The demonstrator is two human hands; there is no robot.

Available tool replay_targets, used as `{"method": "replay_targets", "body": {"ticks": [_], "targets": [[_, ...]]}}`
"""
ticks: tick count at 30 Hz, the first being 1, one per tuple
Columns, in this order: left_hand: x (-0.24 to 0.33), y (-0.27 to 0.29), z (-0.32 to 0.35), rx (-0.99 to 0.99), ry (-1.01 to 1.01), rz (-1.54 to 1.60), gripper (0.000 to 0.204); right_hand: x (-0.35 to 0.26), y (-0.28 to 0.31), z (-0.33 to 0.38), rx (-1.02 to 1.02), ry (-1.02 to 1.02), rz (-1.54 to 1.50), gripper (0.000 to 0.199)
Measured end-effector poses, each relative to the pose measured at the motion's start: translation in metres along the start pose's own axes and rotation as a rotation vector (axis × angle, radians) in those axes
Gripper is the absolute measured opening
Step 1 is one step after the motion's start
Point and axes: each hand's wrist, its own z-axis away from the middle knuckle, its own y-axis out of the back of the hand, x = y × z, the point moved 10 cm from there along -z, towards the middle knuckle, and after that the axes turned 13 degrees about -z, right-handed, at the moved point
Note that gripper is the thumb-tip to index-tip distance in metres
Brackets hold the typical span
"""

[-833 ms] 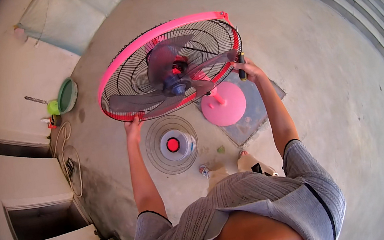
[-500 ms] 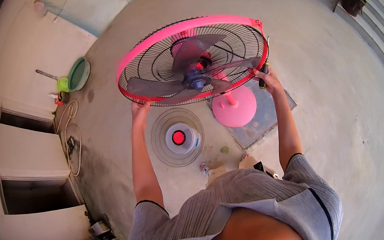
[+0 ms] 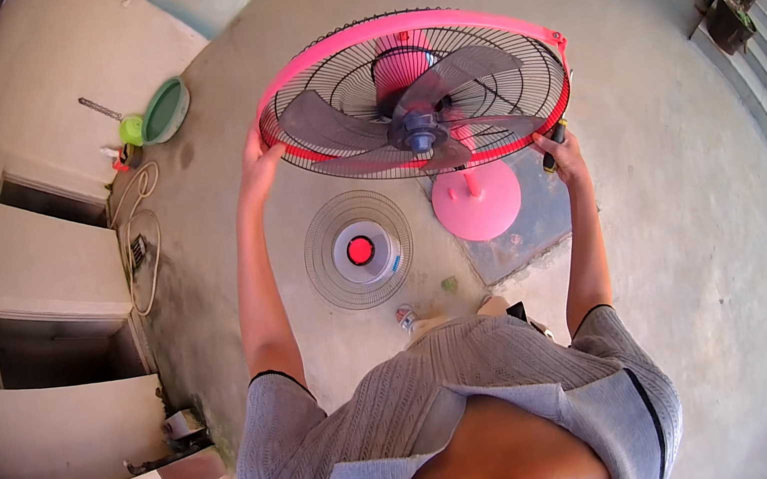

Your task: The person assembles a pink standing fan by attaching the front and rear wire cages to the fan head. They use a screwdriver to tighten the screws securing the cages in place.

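Note:
A pink standing fan (image 3: 401,23) is in front of me with its front off, so the dark grey blades (image 3: 467,73) and hub (image 3: 419,132) lie bare within the black wire rear guard. My left hand (image 3: 261,167) is closed on the left side of its pink and red rim. At the lower right of the rim, my right hand (image 3: 567,158) is closed around a black-and-yellow handle (image 3: 556,146), apparently a screwdriver's; its fingertips touch the rim. Below the blades, the pink round base (image 3: 477,203) stands on a grey floor slab (image 3: 520,255).
A round wire grille (image 3: 316,232) with a red centre lies at a white tub-like thing (image 3: 385,261) near my feet. By the left wall are a coiled hose (image 3: 151,243), a green basin (image 3: 166,111) and a light green dipper (image 3: 132,130). Steps (image 3: 766,99) run along the right.
My left hand has moved up from the bottom of the rim to its left side. The fan head sits further right and higher in the picture; the whole view has shifted somewhat too.

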Motion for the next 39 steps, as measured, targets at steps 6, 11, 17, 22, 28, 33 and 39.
{"method": "replay_targets", "body": {"ticks": [6,11,17,22,28,33,39], "targets": [[-0.145,-0.015,0.019,-0.172,0.466,0.065,0.050,0.024,-0.008,-0.008,-0.039,-0.051,0.025,0.029],[-0.173,-0.082,0.036,-0.208,0.566,0.325,0.049,0.046,-0.004,-0.017,-0.052,-0.091,-0.117,0.034],[-0.211,-0.135,0.057,-0.307,0.577,0.589,0.039,0.070,-0.007,-0.024,-0.059,-0.119,-0.137,0.037],[-0.211,-0.141,0.072,-0.219,0.598,0.513,0.025,0.075,-0.020,-0.016,-0.040,-0.180,-0.177,0.035],[-0.182,-0.138,0.074,-0.195,0.501,0.427,0.022,0.082,-0.015,-0.019,-0.106,-0.220,-0.212,0.034],[-0.201,-0.131,0.078,-0.185,0.441,0.259,0.028,0.091,-0.024,-0.019,-0.057,-0.289,-0.229,0.035],[-0.191,-0.122,0.081,-0.136,0.403,0.301,0.028,0.095,-0.013,-0.024,-0.051,-0.299,-0.178,0.035]]}}
